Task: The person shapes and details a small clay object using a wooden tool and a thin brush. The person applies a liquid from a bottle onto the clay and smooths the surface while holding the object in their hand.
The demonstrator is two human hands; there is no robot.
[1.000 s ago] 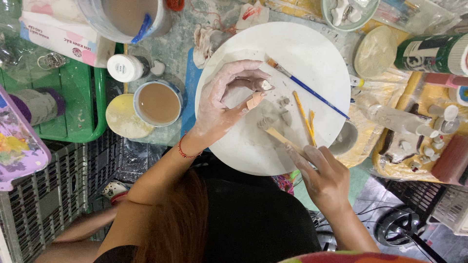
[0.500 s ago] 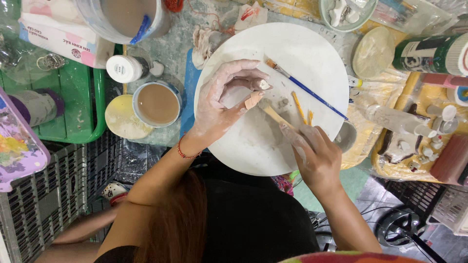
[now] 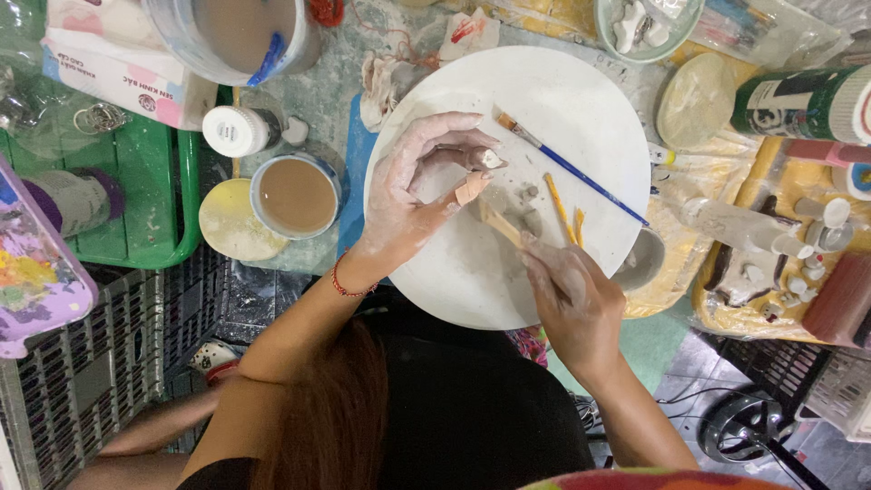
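While a small clay piece (image 3: 472,172) sits pinched between the thumb and fingertips of the clay-smeared left hand (image 3: 413,195), it hangs just above the middle of a round white board (image 3: 544,100). That hand is curled shut around the piece, a red string bracelet (image 3: 349,286) at its wrist. Reaching in from the board's near edge, the right hand (image 3: 567,299) is closed on a flat wooden modelling stick (image 3: 499,225), whose tip touches the clay piece from below. On the board beside them lie a blue-handled paintbrush (image 3: 567,168) and two yellow sticks (image 3: 562,210). Off the board's left edge, on the cluttered counter, stand a cup of brown slip (image 3: 295,195), a yellow lid (image 3: 227,222) and a white-capped jar (image 3: 231,132). A green tray (image 3: 154,195) sits farther left.
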